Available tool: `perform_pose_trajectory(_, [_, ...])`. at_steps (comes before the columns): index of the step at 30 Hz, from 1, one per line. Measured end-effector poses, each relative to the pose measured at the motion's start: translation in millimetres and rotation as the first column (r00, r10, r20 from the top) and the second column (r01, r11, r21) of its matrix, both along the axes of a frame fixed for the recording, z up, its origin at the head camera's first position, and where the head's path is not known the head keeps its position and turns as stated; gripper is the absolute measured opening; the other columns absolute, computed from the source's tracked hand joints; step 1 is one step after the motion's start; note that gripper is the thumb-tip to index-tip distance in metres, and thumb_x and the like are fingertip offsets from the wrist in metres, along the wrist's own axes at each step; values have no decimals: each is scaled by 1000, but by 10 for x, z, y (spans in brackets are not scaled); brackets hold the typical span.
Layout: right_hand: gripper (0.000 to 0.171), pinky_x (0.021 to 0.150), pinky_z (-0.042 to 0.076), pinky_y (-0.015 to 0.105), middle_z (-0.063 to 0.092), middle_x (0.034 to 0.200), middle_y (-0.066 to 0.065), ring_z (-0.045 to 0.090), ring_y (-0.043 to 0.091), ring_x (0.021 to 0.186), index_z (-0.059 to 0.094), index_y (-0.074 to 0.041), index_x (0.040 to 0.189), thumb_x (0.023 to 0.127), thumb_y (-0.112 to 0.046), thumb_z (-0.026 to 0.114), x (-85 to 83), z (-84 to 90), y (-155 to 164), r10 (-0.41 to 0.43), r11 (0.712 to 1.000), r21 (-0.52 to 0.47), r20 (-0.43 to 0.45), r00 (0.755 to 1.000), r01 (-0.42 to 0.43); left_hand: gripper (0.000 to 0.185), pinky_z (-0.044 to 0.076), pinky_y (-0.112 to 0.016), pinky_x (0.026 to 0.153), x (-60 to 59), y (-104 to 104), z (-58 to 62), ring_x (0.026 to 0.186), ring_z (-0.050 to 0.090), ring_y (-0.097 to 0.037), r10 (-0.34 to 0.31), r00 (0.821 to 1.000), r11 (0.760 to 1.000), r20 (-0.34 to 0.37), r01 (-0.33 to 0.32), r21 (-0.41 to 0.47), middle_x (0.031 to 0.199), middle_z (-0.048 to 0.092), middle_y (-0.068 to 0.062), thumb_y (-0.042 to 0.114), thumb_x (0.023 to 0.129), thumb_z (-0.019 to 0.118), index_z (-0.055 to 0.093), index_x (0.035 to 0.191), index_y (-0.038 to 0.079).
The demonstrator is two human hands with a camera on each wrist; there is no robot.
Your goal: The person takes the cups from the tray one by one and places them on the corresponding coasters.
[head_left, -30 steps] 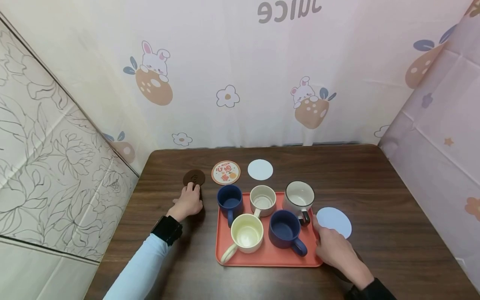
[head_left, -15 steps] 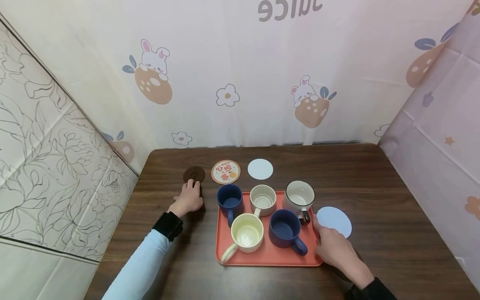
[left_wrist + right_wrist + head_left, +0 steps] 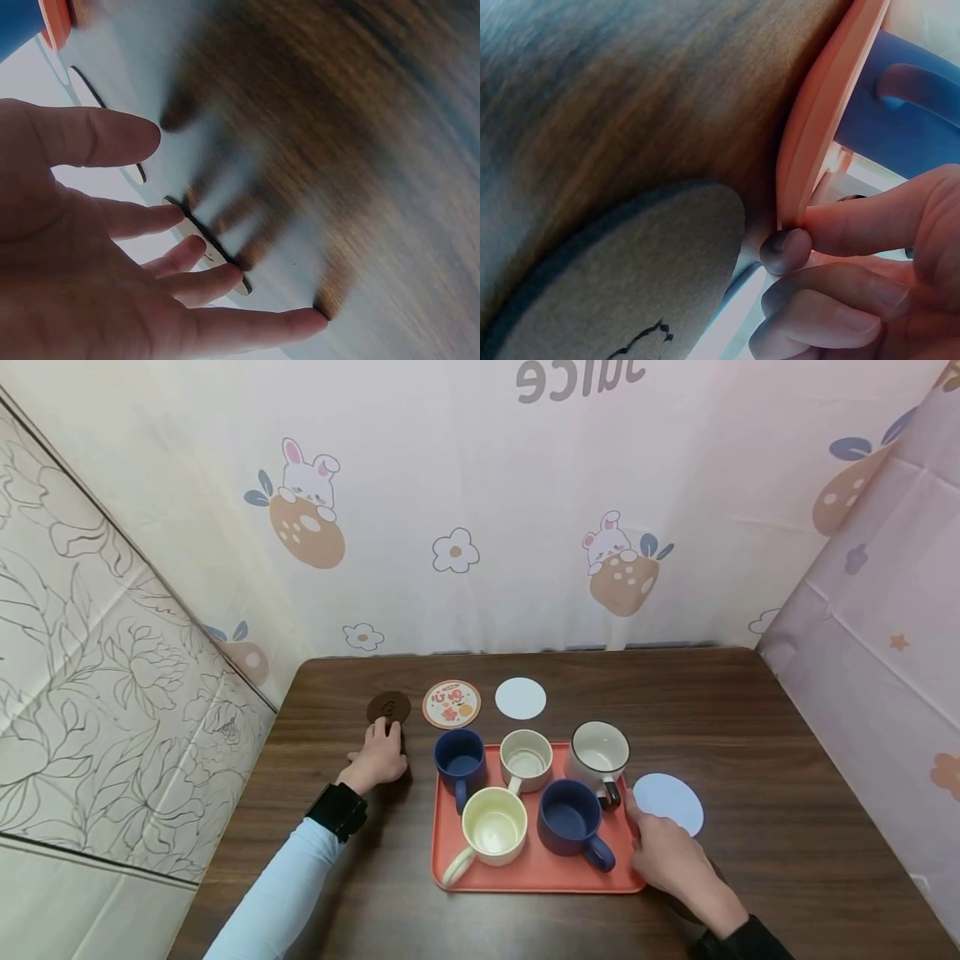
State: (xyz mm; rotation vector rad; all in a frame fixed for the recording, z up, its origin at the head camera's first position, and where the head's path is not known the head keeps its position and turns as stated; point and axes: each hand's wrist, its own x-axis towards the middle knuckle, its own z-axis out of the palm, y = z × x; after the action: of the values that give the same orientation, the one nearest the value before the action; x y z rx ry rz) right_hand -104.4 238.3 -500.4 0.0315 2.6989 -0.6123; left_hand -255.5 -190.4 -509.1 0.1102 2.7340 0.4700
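My left hand [image 3: 377, 758] touches the near edge of a dark brown round coaster [image 3: 388, 707] with its extended fingertips. The left wrist view shows the fingers spread and the coaster [image 3: 212, 247] lying flat at their tips. My right hand [image 3: 667, 853] pinches the right rim of an orange-red tray [image 3: 540, 883] between thumb and forefinger, also seen on the tray edge [image 3: 817, 127] in the right wrist view. On the tray stand a pale yellow mug [image 3: 493, 828], two navy mugs [image 3: 567, 827] [image 3: 460, 758], a cream mug [image 3: 525, 760] and a white mug with a dark rim [image 3: 598, 752].
Behind the tray lie a printed coaster [image 3: 452, 704] and a white coaster [image 3: 521, 698]. A pale blue-white coaster [image 3: 669, 803] lies beside the right hand. Another coaster [image 3: 637, 277], with a black line drawing, shows close up in the right wrist view. A patterned curtain [image 3: 525, 568] borders the wooden table [image 3: 712, 710].
The left hand has pushed the dark brown coaster slightly away, toward the table's far edge. The right hand, tray and mugs have stayed in place.
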Motion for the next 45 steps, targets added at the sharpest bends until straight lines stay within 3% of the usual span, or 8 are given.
perform_pose_trajectory(17, [76, 59, 44, 37, 52, 75, 8, 53, 24, 67, 35, 11, 156, 90, -3, 69, 6, 0, -11, 7, 1000, 17, 3, 1000, -7, 68, 16, -91, 99, -39, -18, -122, 155, 4, -48, 10, 1000, 1000, 0, -10, 24, 165, 8, -28, 13, 105, 53, 22, 164, -3])
perform_pose_trajectory(24, [77, 58, 42, 37, 51, 75, 8, 53, 24, 65, 32, 10, 158, 90, -2, 66, 28, -15, 10, -8, 1000, -10, 18, 1000, 8, 68, 21, -88, 101, 10, -13, -62, 154, 6, -51, 28, 999, 999, -22, -27, 36, 164, 9, -29, 12, 104, 55, 24, 163, -3])
perform_pose_trajectory(28, [75, 57, 41, 37, 50, 73, 10, 53, 23, 60, 30, 6, 160, 94, -3, 64, 31, -30, 37, -20, 999, -50, 35, 999, 22, 57, 36, -79, 100, 121, 14, 34, 146, 24, -51, 58, 988, 998, -143, -55, 29, 158, 21, -28, 12, 103, 55, 37, 154, -5])
perform_pose_trajectory(31, [72, 61, 44, 39, 62, 85, 17, 57, 25, 67, 31, 5, 161, 98, -8, 64, 41, -32, 79, -10, 998, -64, 26, 1000, 12, 45, 49, -66, 94, 251, 81, 113, 129, 45, -46, 49, 978, 999, -202, -46, 22, 145, 40, -28, 15, 104, 57, 49, 143, -8])
perform_pose_trajectory(33, [71, 66, 47, 42, 67, 105, 26, 60, 27, 77, 32, 4, 161, 100, -12, 65, 47, -22, 111, -12, 998, -68, 19, 1000, 14, 38, 55, -58, 89, 357, 147, 157, 114, 57, -40, 31, 979, 999, -200, -26, 26, 132, 52, -27, 18, 105, 58, 57, 134, -7])
perform_pose_trajectory(35, [71, 69, 48, 43, 68, 111, 25, 60, 28, 84, 33, 4, 160, 102, -17, 66, 64, -5, 148, -24, 997, -66, 11, 1000, 24, 32, 58, -50, 81, 459, 211, 174, 97, 62, -33, 6, 986, 999, -169, 0, 35, 116, 61, -22, 19, 106, 60, 63, 126, -5])
perform_pose_trajectory(40, [72, 63, 48, 43, 61, 87, 16, 60, 30, 75, 34, 5, 159, 103, -27, 67, 134, 44, 250, -103, 993, -53, 2, 995, 103, 25, 49, -35, 58, 718, 306, 143, 63, 57, -21, -19, 999, 995, -29, 22, 94, 75, 59, -8, 22, 107, 59, 67, 90, 7])
perform_pose_trajectory(45, [77, 78, 53, 70, 43, 127, 45, 61, 53, 94, 37, 6, 156, 100, -31, 72, 166, 68, 398, -160, 986, 54, -9, 987, 160, 32, 42, -30, 52, 973, 325, 90, 54, 54, -18, -60, 996, 986, 62, 50, 162, 63, 54, -3, 23, 107, 59, 65, 78, 12])
